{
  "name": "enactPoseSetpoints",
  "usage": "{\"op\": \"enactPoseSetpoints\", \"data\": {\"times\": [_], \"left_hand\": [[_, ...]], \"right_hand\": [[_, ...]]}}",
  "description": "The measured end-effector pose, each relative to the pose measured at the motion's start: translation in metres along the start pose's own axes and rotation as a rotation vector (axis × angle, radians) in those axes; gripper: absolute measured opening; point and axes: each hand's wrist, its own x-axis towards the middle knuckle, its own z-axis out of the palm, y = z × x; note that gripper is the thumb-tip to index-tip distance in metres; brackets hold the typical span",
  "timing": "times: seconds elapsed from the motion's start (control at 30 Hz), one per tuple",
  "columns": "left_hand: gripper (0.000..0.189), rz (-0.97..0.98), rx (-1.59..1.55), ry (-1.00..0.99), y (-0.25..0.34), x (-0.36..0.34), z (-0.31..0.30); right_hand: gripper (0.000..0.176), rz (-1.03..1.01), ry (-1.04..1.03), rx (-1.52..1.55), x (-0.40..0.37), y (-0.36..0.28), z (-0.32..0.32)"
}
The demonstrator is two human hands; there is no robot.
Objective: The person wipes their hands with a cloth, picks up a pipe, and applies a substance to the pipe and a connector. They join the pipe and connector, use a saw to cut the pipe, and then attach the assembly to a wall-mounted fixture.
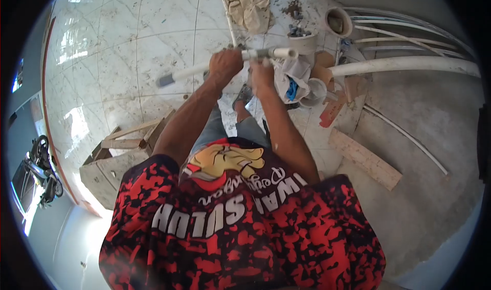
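A white pipe (192, 72) with a grey left end lies across in front of me, above the tiled floor. My left hand (226, 65) is wrapped round it near its middle. To the right, my right hand (262, 74) is close below the grey fitting (260, 53) on the pipe; its fingers are blurred, and whether they grip anything is unclear. A short white end (286, 53) sticks out to the right of the fitting. A thinner white pipe (226, 11) runs up the floor behind my left hand.
A beige cloth (249, 8) lies at the top. Buckets (338, 22), a white sack (291, 80) and cardboard (331, 110) stand or lie to the right, with long pipes (409, 64) beyond. A wooden plank (365, 157) is lower right, a wooden box (112, 159) lower left.
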Motion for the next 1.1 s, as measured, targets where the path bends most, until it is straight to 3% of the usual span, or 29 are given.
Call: {"op": "enactPoseSetpoints", "data": {"times": [0.07, 0.1, 0.13, 0.23, 0.33, 0.4, 0.47, 0.5, 0.57, 0.6, 0.67, 0.7, 0.77, 0.8, 0.87, 0.97, 1.03, 1.1], "left_hand": [[0.018, -0.029, -0.019, 0.004, -0.002, -0.002, -0.004], [0.018, -0.055, -0.03, 0.008, -0.005, 0.0, -0.006], [0.018, -0.068, -0.037, 0.011, -0.006, 0.002, -0.008], [0.016, -0.038, -0.068, -0.024, -0.005, 0.006, -0.009], [0.016, -0.047, -0.063, -0.034, -0.003, 0.003, -0.005], [0.016, -0.064, -0.059, -0.024, -0.012, 0.007, -0.003], [0.016, -0.041, -0.045, 0.017, -0.009, 0.009, -0.008], [0.017, -0.008, -0.025, 0.034, -0.008, 0.004, -0.008], [0.017, -0.001, -0.027, 0.033, -0.004, 0.007, -0.006], [0.017, -0.004, -0.04, 0.028, 0.002, 0.003, 0.0], [0.017, -0.004, -0.035, 0.022, 0.005, -0.001, 0.002], [0.016, -0.011, -0.034, 0.031, 0.005, 0.0, 0.0], [0.016, -0.037, 0.001, 0.057, -0.003, 0.002, 0.0], [0.016, -0.042, -0.007, 0.073, -0.004, 0.013, -0.004], [0.017, 0.005, 0.001, 0.104, -0.009, 0.008, -0.007], [0.017, -0.025, -0.022, 0.074, -0.001, 0.014, -0.009], [0.017, -0.045, -0.027, 0.044, 0.0, 0.007, -0.005], [0.017, -0.05, -0.049, -0.017, -0.008, 0.015, -0.01]], "right_hand": [[0.008, 0.013, 0.027, -0.037, -0.036, 0.014, -0.012], [0.009, -0.162, 0.053, -0.114, -0.052, 0.021, -0.017], [0.009, -0.159, 0.043, -0.126, -0.05, 0.019, -0.017], [0.012, -0.036, 0.024, -0.048, -0.025, 0.012, -0.01], [0.014, -0.05, 0.025, -0.08, -0.002, 0.007, 0.003], [0.015, -0.044, 0.017, -0.07, -0.037, 0.012, -0.009], [0.011, 0.127, 0.002, -0.044, -0.074, 0.0, -0.017], [0.011, 0.137, -0.005, -0.045, -0.059, 0.011, -0.017], [0.014, -0.294, 0.066, -0.25, -0.002, 0.035, -0.02], [0.014, -0.283, 0.075, -0.251, 0.005, 0.028, -0.017], [0.014, 0.011, -0.015, -0.018, 0.007, 0.003, 0.002], [0.011, 0.044, 0.011, -0.005, -0.001, 0.004, 0.0], [0.01, -0.379, 0.08, -0.211, -0.017, 0.043, -0.024], [0.01, -0.392, 0.072, -0.221, -0.024, 0.031, -0.027], [0.011, 0.014, 0.062, -0.098, -0.059, 0.013, -0.028], [0.012, -0.018, -0.036, -0.008, 0.007, -0.003, -0.002], [0.013, 0.02, -0.055, 0.044, 0.004, 0.003, -0.002], [0.012, -0.087, 0.027, -0.113, -0.019, 0.013, -0.013]]}}
